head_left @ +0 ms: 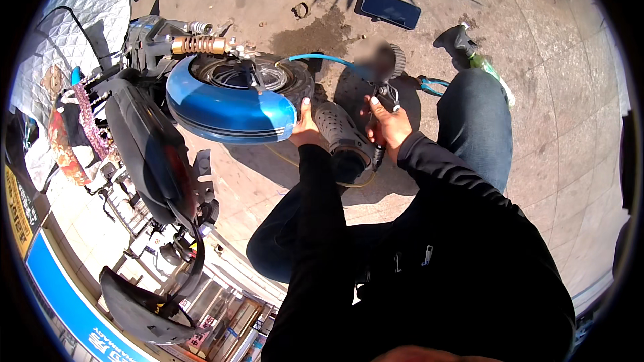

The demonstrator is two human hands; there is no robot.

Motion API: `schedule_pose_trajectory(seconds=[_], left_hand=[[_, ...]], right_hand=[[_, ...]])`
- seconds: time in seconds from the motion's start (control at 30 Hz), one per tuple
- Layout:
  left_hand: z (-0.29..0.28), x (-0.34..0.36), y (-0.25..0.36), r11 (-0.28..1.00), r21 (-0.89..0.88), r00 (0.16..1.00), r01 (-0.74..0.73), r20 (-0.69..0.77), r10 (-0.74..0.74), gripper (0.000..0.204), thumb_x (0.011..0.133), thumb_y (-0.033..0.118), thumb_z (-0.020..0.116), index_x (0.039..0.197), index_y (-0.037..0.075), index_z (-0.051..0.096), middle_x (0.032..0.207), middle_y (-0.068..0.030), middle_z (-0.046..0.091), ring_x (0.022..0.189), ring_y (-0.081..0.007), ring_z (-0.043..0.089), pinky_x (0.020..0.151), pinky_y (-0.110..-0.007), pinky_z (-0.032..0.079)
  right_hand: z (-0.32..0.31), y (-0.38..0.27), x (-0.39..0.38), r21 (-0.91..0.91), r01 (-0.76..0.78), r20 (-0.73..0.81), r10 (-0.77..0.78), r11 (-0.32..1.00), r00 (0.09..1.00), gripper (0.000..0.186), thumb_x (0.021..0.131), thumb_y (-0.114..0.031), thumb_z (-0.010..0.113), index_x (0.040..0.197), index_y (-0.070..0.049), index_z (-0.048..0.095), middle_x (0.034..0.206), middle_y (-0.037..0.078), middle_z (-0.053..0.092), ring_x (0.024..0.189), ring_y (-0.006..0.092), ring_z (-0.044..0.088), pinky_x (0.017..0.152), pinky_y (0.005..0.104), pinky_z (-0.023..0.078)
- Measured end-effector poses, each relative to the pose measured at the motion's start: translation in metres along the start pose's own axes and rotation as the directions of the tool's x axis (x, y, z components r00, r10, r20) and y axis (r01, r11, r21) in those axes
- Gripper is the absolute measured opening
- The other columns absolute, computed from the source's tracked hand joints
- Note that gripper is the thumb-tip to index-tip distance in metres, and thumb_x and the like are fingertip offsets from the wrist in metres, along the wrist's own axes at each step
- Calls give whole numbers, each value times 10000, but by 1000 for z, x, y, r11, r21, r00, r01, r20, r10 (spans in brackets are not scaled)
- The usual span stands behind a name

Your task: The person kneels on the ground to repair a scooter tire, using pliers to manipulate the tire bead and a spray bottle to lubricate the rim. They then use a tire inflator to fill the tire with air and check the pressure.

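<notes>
A wheel (pixel 285 79) with a black tire sits under a shiny blue fender (pixel 231 123) on a motorbike or scooter at the left. My left hand (pixel 306 129) grips the tire at the fender's end, thumb up; its other fingers are mostly hidden. In my right hand (pixel 392 126) is a tire inflator gun (pixel 384 91), held closed around its handle. Its round gauge (pixel 386 60) is blurred. From it a blue hose (pixel 318 56) reaches the wheel near the hub. A thin yellow hose (pixel 367 181) curves away below the handle.
A phone (pixel 389 10) lies on the pavement, with a ring-shaped piece (pixel 300 10) left of it. Blue-handled pliers (pixel 433 86) and a green-labelled bottle (pixel 493 74) are by my right knee. My grey clog (pixel 341 133) stands between my hands. The black seat (pixel 144 141) extends at left.
</notes>
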State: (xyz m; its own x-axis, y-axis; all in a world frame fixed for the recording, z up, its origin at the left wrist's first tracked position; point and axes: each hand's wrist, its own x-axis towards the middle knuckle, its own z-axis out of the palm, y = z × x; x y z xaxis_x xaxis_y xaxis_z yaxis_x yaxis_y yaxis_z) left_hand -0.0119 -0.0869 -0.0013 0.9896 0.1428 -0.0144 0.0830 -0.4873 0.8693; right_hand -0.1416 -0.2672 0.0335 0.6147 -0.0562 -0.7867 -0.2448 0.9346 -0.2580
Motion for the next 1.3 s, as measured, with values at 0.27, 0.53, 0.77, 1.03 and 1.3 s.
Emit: schedule_pose_trajectory(seconds=[0.27,0.53,0.77,1.03,1.3], left_hand=[[21,3,19,963,257,996,79,10,-84,744,790,242,886,1363,-73,530,1376,-195,589,1205,-262,568,1045,-384,424],[2,7,-39,971,229,980,69,169,-109,627,831,250,847,1279,-78,555,1240,-183,642,1054,-213,608,902,-353,480],[-1,-8,-26,988,85,982,-130,-126,140,481,851,274,830,1096,-29,548,983,-96,611,899,-186,562,821,-355,476],[-10,4,-49,987,43,987,-156,-26,157,459,846,180,828,1174,-41,594,1084,-100,656,960,-198,590,822,-343,504],[-8,11,-40,969,211,992,-129,25,126,563,852,294,827,1236,-65,624,1211,-170,676,1077,-271,622,971,-382,471]], right_hand=[[8,-13,1,25,-73,-47,74,997,996,389,969,-393,683,806,-90,502,667,14,494,438,108,412,404,302,375],[32,-33,39,-277,-11,-4,10,961,1000,403,961,-397,694,766,-91,520,615,-5,481,433,111,433,400,291,351],[21,-41,59,-199,-72,-84,56,977,995,445,961,-403,693,712,-82,512,587,4,472,426,135,438,395,317,345],[13,-21,59,-300,-92,-43,83,949,996,440,955,-409,698,713,-87,523,579,10,478,415,139,446,387,322,345],[13,50,81,-633,-117,-122,50,765,991,685,890,-615,679,654,27,642,551,144,612,545,259,650,555,408,505]])
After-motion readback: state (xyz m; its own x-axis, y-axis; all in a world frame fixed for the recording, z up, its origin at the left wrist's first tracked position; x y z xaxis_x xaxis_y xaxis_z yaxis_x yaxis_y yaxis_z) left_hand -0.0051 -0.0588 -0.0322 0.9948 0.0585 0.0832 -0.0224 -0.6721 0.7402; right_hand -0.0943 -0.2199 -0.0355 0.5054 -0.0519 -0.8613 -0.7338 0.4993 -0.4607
